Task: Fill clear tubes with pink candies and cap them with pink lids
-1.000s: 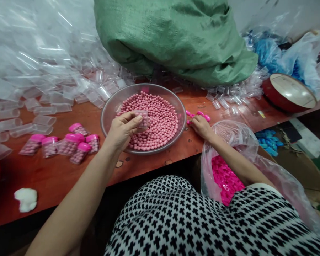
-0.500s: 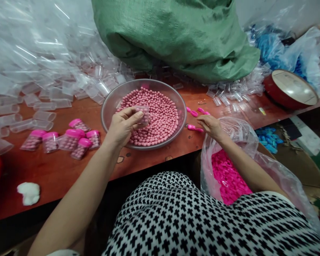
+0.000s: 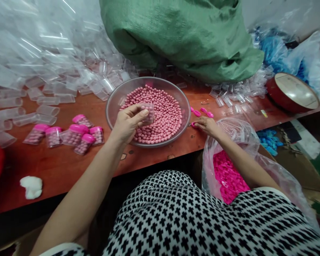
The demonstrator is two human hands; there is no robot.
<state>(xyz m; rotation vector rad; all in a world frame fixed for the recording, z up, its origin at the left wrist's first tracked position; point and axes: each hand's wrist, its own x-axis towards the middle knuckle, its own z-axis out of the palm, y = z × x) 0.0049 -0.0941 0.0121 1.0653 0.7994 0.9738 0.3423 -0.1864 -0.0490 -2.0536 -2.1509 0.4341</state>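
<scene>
Apparently cap-fetching: left hand (image 3: pixel 132 122) grips a bead-filled clear bottle (image 3: pixel 150 113) over the bowl (image 3: pixel 186 112); at its four o'clock, right hand (image 3: pixel 206 125) touches a pink cap (image 3: pixel 193 124), hold unclear; seating would need alignment.

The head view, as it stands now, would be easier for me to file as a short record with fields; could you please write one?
Left hand: the left hand holds a clear container above the basin
Basin contents: pink beads
Right hand: the right hand has its fingertips at a pink cap beside the basin; grip unclear
Left of basin: capped containers with pink beads inside
Behind basin: green sack
Below right hand: plastic bag with bright pink pieces
</scene>
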